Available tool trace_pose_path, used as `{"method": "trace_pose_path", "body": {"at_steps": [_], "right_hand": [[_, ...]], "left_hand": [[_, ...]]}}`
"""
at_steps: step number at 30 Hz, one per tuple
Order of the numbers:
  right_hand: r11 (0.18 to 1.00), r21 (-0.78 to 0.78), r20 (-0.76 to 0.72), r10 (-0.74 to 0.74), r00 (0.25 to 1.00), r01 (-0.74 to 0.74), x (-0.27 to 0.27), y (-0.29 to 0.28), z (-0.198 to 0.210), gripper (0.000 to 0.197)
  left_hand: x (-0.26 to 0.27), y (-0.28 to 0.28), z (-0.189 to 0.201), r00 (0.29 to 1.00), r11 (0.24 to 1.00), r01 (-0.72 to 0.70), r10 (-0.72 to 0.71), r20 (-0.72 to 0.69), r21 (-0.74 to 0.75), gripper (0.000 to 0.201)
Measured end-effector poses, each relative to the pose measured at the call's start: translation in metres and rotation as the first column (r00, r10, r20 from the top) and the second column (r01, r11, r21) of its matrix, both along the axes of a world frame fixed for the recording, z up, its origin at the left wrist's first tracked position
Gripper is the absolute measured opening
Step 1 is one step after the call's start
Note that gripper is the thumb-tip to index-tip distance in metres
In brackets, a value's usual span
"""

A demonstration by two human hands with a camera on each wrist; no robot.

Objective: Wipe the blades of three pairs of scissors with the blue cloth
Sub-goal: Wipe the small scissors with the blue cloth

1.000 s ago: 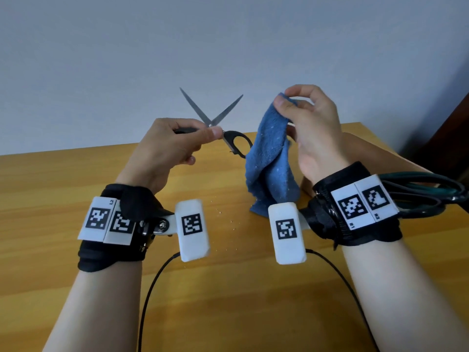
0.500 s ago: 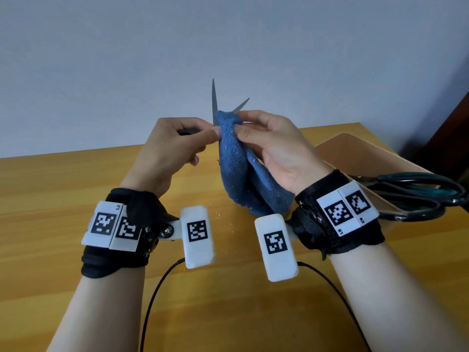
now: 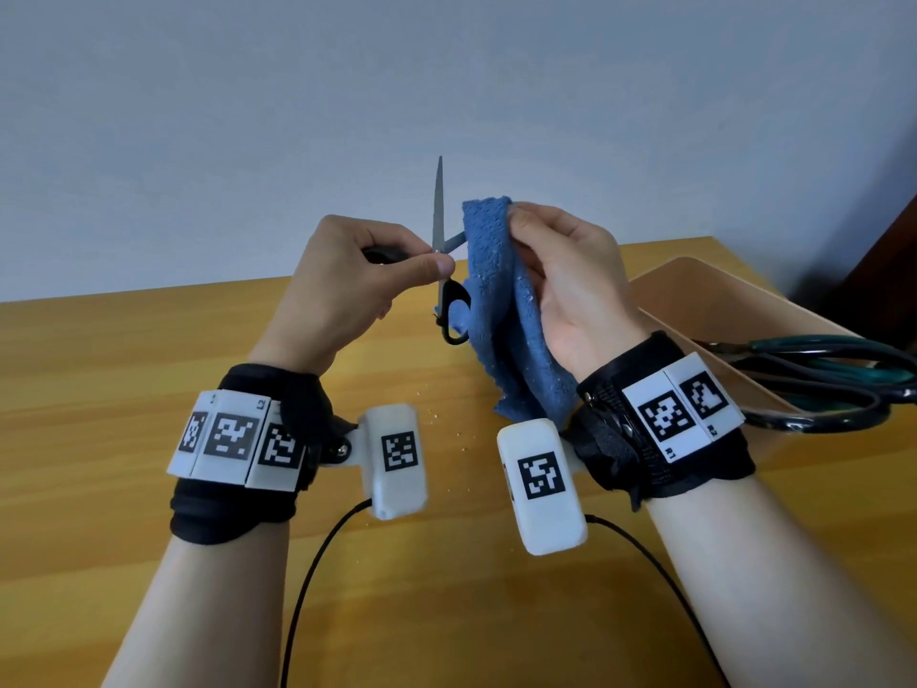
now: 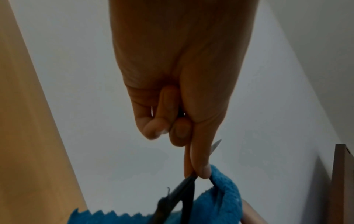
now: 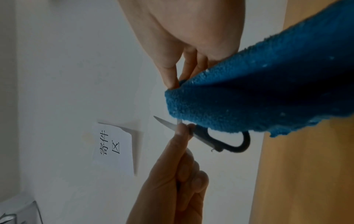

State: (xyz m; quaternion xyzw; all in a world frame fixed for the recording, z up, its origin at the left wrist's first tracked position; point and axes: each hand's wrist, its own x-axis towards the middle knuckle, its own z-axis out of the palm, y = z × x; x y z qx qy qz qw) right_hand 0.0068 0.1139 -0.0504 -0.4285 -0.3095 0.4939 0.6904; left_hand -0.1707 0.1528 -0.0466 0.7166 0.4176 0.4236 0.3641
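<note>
Wooden table (image 3: 124, 389): tan bin (image 3: 704, 300) at right edge, pale crumbs (image 3: 449, 424) near centre.

Head view: looks forward and down from above both wrists onto the light wooden table (image 3: 149, 489). Left-wrist and right-wrist views: very close, rolled sideways, facing along each hand toward the pale wall. All three share the fuzzy blue cloth (image 3: 501, 310) (image 4: 226, 197) (image 5: 258, 98).

Nubby terry cloth (image 3: 501, 310), matt steel blades (image 3: 437, 206)
</note>
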Motion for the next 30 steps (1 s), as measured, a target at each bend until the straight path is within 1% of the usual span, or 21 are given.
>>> {"method": "trace_pose_path", "body": {"at_steps": [2,3,7,9,11,13,15,18,22,27,30], "right_hand": [[1.000,-0.013,0.032,-0.024,0.999,0.025,0.003,0.003,-0.002,0.008],[1.000,-0.022,0.060,-0.004,0.998,0.005,0.004,0.004,-0.002,0.010],[0.982,-0.040,0.168,0.188,0.968,-0.184,0.004,0.001,-0.003,0.013],[0.973,-0.034,0.207,0.230,0.951,-0.228,0.006,0.000,-0.001,0.012],[0.967,-0.017,0.212,0.251,0.945,-0.253,0.010,0.000,0.000,0.013],[0.970,0.003,0.182,0.237,0.954,-0.241,0.014,0.000,0.003,0.013],[0.972,0.019,0.159,0.228,0.961,-0.233,0.013,0.000,0.003,0.012],[0.973,0.034,0.150,0.221,0.964,-0.228,0.011,0.001,0.003,0.012],[0.981,0.030,0.112,0.186,0.976,-0.191,0.010,0.001,0.003,0.006],[0.996,0.046,0.001,0.073,0.997,-0.073,0.006,-0.001,0.006,0.013],[0.998,0.051,-0.084,-0.017,0.996,0.022,0.007,-0.001,0.007,0.016]], "left_hand": [[-0.003,0.001,0.000,1.000,1.000,-0.018,0.018,-0.014,0.000,0.017],[-0.004,0.001,0.000,0.999,1.000,-0.027,0.027,-0.018,0.002,0.016],[-0.006,0.000,0.000,1.000,1.000,-0.019,0.020,-0.025,0.006,0.015],[-0.006,0.000,0.001,1.000,1.000,-0.013,0.013,-0.020,0.005,0.014],[-0.005,0.000,0.000,1.000,1.000,-0.019,0.019,-0.007,-0.001,0.015],[-0.003,-0.001,0.000,1.000,1.000,-0.019,0.019,0.001,-0.007,0.016],[0.000,-0.002,-0.001,1.000,1.000,0.006,-0.007,-0.019,-0.020,0.018],[0.001,-0.005,0.000,0.994,0.994,0.098,-0.100,-0.037,-0.056,0.023],[0.000,-0.007,0.005,0.985,0.982,0.171,-0.172,-0.020,-0.077,0.018],[0.000,-0.008,0.005,0.986,0.982,0.163,-0.165,-0.007,-0.099,0.014],[-0.002,-0.005,0.004,0.995,0.988,0.100,-0.099,0.015,-0.116,0.013]]}}
